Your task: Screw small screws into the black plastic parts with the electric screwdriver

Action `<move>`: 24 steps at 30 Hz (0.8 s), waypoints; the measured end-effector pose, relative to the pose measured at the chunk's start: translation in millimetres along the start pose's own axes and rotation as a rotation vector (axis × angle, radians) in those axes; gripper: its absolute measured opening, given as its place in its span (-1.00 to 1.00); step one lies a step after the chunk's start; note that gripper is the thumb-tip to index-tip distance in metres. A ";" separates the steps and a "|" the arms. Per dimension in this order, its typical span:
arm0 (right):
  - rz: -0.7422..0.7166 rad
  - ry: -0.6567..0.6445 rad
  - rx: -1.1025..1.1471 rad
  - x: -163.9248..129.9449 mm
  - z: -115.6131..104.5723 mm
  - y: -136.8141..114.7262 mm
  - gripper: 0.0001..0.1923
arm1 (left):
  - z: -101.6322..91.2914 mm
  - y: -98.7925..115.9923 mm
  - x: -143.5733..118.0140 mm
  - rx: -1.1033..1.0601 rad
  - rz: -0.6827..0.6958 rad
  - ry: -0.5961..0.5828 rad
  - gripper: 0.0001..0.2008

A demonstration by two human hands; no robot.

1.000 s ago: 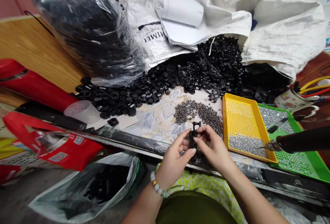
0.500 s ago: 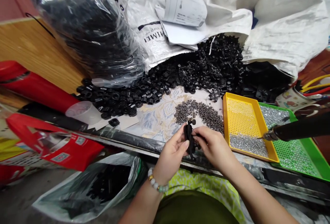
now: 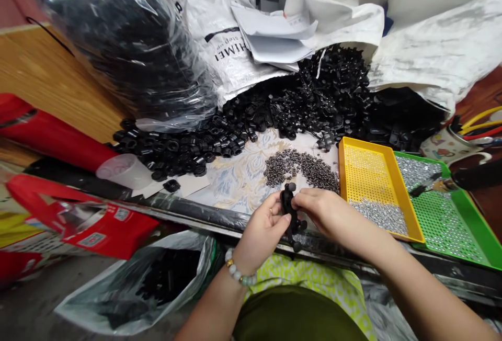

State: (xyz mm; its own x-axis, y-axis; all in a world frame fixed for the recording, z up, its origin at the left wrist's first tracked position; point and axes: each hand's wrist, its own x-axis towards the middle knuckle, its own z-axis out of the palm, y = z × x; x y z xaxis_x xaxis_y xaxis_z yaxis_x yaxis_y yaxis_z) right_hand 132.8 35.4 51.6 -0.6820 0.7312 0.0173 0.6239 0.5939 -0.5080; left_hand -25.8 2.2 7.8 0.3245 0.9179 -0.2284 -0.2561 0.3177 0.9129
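Between my two hands, just over the table's front edge, is a black plastic part (image 3: 289, 216) with knobbed arms. My left hand (image 3: 267, 226) is closed on it, thumb in front. The fingertips of my right hand (image 3: 314, 206) pinch the same part from the right side; what else they may hold is hidden. Just beyond my hands lies a spread of small dark metal pieces (image 3: 301, 167). A yellow perforated tray (image 3: 368, 173) with silvery screws (image 3: 378, 216) stands to the right of my right hand.
A green tray (image 3: 439, 220) of metal pieces sits at right, under a black-handled screwdriver (image 3: 470, 178). Heaped black parts (image 3: 333, 95) and black rings (image 3: 188, 147) line the back, below white sacks (image 3: 423, 43). At left are a clear cup (image 3: 124, 171) and a plastic bag (image 3: 129, 299).
The black part has turned in my hands, showing more of its knobbed lower arms. My right wrist has shifted slightly, and the screwdriver has swung right, away from the yellow tray.
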 end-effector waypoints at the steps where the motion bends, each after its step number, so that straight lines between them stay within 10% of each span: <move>1: -0.007 -0.013 -0.015 0.3 -1.8 0.0 -0.86 | 0.2 1.3 -0.1 0.003 -0.013 -0.010 -0.56; 18: 0.028 -0.125 -0.175 11.2 -3.9 -0.1 -0.88 | 1.4 -1.7 6.5 0.004 -0.072 0.010 -0.65; 24: 0.109 0.154 -0.045 4.4 6.8 -4.3 -0.76 | 0.2 -3.0 7.8 0.021 -0.013 0.131 -0.64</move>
State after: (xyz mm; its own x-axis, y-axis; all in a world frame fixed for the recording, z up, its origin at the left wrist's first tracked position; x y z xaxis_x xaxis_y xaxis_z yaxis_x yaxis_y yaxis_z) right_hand 124.6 33.8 48.0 -0.5453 0.8326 0.0971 0.7095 0.5202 -0.4754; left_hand -22.3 8.4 3.3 0.2059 0.9374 -0.2809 -0.2328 0.3258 0.9163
